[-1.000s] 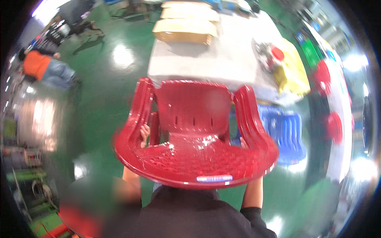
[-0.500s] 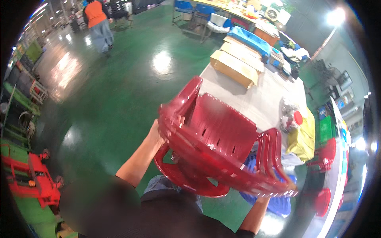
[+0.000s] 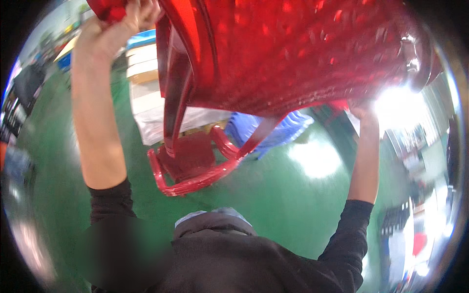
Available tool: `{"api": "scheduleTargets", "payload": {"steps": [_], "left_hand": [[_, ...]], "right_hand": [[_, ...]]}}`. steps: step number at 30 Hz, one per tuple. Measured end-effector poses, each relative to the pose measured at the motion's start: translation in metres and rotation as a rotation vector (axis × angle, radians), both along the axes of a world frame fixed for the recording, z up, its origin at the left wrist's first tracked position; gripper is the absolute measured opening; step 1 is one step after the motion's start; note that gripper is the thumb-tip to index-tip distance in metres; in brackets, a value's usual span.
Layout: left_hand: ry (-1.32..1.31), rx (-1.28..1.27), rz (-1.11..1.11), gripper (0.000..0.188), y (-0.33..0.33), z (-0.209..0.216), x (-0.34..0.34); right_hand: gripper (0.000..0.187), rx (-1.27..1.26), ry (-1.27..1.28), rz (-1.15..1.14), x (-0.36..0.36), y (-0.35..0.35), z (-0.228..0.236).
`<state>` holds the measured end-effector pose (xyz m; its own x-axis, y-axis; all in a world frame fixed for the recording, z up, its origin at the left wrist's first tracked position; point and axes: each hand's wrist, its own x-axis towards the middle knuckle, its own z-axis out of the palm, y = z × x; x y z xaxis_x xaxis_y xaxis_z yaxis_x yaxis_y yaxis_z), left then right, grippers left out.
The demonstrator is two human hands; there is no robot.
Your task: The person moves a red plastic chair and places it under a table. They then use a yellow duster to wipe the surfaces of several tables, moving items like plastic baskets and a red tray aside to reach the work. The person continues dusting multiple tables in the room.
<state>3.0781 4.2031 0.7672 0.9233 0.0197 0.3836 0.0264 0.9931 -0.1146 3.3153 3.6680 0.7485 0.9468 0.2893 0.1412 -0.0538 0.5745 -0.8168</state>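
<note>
A large red chair (image 3: 293, 53) is held up between the person's two hands, filling the far middle and right of the view. Its shiny, textured surface is tipped toward the person, and two narrow struts slant down from it. The left hand (image 3: 122, 29), at the far left, is curled tightly around a red part of the chair, the forearm rising steeply beneath it. The right hand (image 3: 362, 109) is at the chair's near right edge; blur and glare cover the fingers, so one cannot tell how firmly they close. Both arms are stretched out from the sleeves of a dark top (image 3: 220, 266).

Lower down, in the middle, a second red chair (image 3: 193, 150) with curved arms is on the green floor (image 3: 288, 215), partly crossed by the struts; whether they touch it cannot be told. Just to its right are blue plastic seats (image 3: 266, 129). Beyond, to the left, brown cartons (image 3: 144, 66) are on a pale-topped table (image 3: 146, 110). At the far left edge, part of another person in blue trousers (image 3: 18, 166) shows.

As for writing, the pale marks on a dark panel (image 3: 394, 219) at the right are too smeared to tell whether they are lettering.
</note>
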Motion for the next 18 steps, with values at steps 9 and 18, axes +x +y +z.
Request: {"api": "scheduleTargets", "payload": {"steps": [9,18], "left_hand": [[-0.098,0.148,-0.489,0.059,-0.157,0.071,0.131],[-0.418,0.528,-0.877,0.038,-0.672,-0.066,0.167]], "right_hand": [[0.036,-0.097,-0.361,-0.168,-0.275,-0.239,0.014],[0.039,0.070,0.023,-1.141,-0.547,-0.486,-0.155]]}}
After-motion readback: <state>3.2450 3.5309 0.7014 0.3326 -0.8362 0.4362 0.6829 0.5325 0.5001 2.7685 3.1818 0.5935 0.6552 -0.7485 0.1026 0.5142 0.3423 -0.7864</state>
